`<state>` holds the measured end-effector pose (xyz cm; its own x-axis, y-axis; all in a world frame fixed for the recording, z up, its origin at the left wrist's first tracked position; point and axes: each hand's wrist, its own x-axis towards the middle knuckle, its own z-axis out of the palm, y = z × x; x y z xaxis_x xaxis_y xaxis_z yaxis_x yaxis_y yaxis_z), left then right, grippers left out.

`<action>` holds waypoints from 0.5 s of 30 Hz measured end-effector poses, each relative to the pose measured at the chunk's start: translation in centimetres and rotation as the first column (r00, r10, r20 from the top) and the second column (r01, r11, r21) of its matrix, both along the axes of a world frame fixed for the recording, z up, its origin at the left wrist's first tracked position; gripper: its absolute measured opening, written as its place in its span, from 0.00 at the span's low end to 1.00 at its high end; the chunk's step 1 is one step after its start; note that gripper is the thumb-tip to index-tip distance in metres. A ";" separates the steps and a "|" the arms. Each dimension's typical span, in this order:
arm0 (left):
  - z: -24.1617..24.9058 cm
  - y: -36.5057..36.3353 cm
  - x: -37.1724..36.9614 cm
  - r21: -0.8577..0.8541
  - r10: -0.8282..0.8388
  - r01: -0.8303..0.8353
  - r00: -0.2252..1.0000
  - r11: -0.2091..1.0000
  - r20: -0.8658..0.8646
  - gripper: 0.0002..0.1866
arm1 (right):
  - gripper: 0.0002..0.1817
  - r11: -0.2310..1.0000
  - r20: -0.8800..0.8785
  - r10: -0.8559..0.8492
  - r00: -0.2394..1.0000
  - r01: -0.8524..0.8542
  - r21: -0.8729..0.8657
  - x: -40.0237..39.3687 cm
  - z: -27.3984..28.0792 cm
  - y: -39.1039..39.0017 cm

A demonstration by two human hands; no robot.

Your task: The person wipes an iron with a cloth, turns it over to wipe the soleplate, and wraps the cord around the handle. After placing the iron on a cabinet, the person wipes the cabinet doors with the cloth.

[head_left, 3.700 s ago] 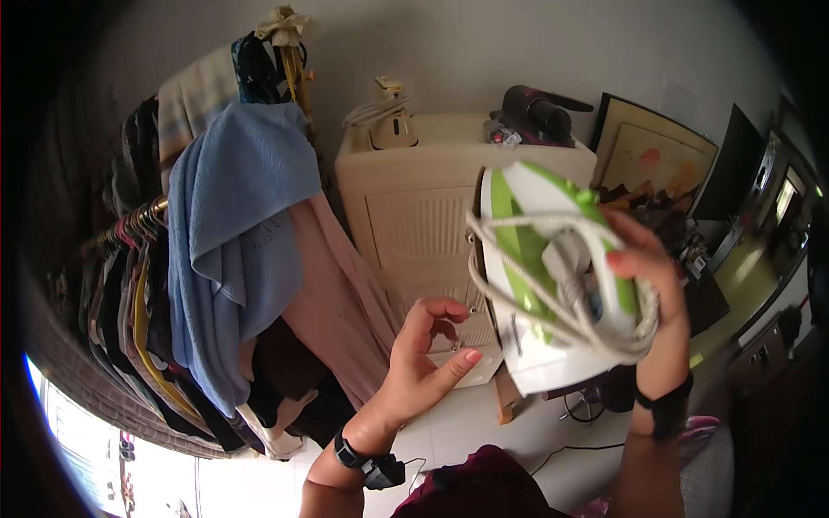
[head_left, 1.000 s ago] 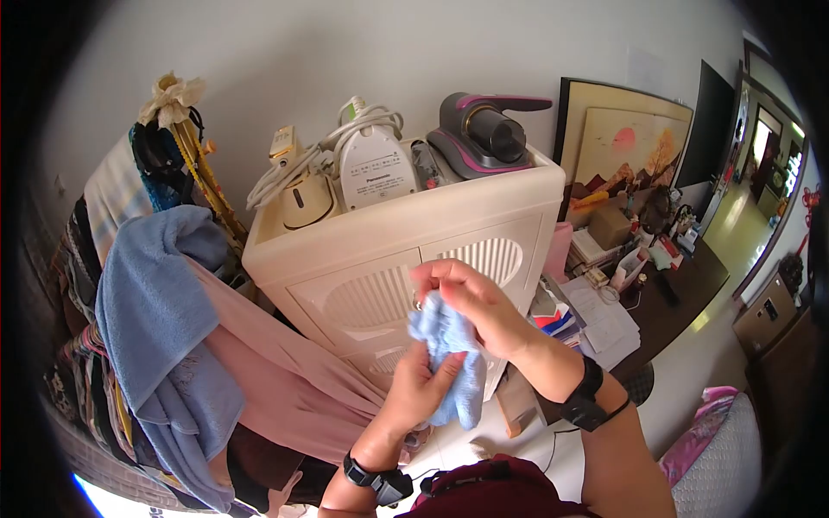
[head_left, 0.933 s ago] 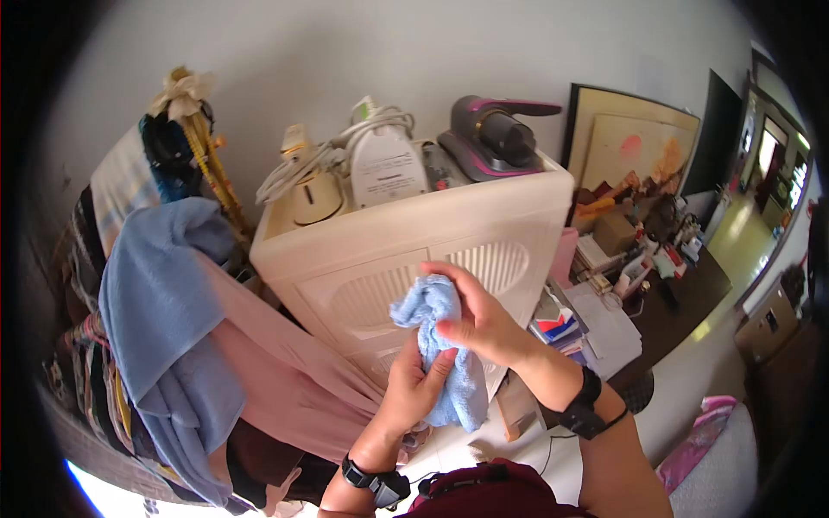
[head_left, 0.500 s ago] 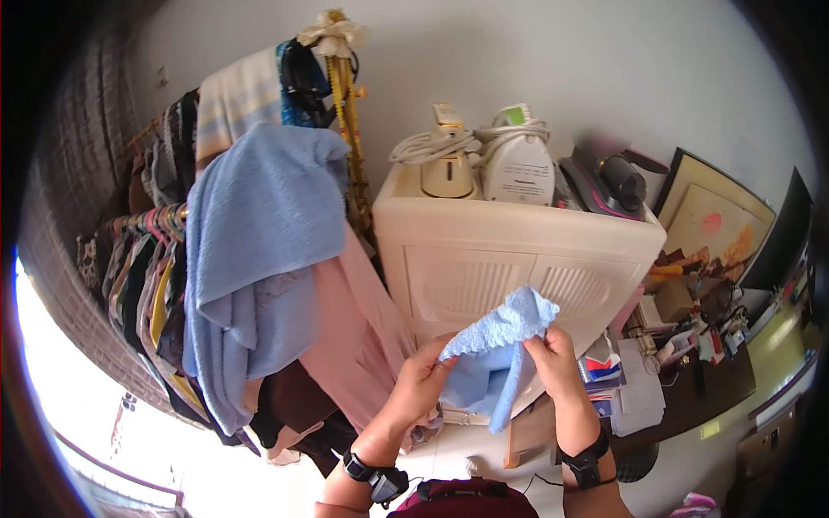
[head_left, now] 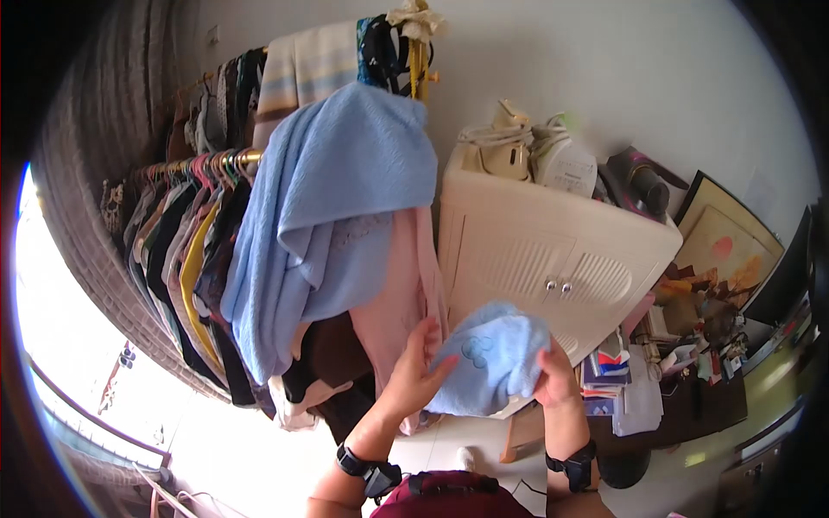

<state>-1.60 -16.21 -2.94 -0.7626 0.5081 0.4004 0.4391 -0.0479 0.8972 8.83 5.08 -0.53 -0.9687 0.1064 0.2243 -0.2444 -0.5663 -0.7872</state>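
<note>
A small light-blue terry cloth [head_left: 492,358] with a darker embroidered outline hangs in front of me, bunched into a rounded shape. My right hand [head_left: 557,375] grips its right edge, with the fingers partly behind the fabric. At its left side is my left hand [head_left: 419,367], fingers apart and stretched upward. The left thumb lies at the cloth's edge; whether it touches cannot be made out. Left of my hands, a big light-blue towel [head_left: 345,164] drapes over the clothes rack, above a pink garment [head_left: 406,268].
Clothes on hangers [head_left: 186,250] fill the rack at left, with a striped towel [head_left: 306,65] on top. A cream cabinet [head_left: 553,233] stands ahead, carrying a white iron [head_left: 566,164] and corded appliances. A dark desk [head_left: 699,414] with papers and books is at right.
The cloth has turned from a gathered edge to its embroidered face. My left hand has loosened and spread its fingers. The view has swung left, so the rack and cabinet sit further right.
</note>
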 end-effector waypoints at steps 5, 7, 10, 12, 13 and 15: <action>1.9 -2.6 3.2 -0.046 -0.288 0.286 0.956 0.957 -0.060 0.43 | 0.30 0.971 0.144 0.016 0.989 -0.050 0.233 1.1 -0.8 -5.5; 0.7 -3.2 3.9 -0.012 -0.190 0.191 0.979 0.981 0.076 0.32 | 0.27 0.981 0.181 -0.009 0.983 -0.026 0.191 1.3 -0.9 -6.7; -0.9 -4.8 4.1 -0.057 -0.131 0.150 0.956 0.987 0.261 0.14 | 0.21 0.958 0.214 -0.182 0.960 0.124 0.259 0.9 -1.7 -7.0; -1.7 -6.0 4.1 -0.049 -0.121 0.155 0.901 0.987 0.417 0.13 | 0.22 0.803 0.233 -0.429 0.873 0.250 0.541 0.5 -5.3 -6.0; -2.5 -6.2 4.2 0.073 -0.163 0.147 0.820 0.986 0.548 0.13 | 0.23 0.637 0.181 -0.557 0.810 0.277 0.719 0.3 -7.3 -5.4; -3.0 -6.6 4.5 0.171 -0.175 0.093 0.802 0.981 0.571 0.14 | 0.27 0.503 0.051 -0.630 0.775 0.357 0.787 0.8 -9.2 -5.3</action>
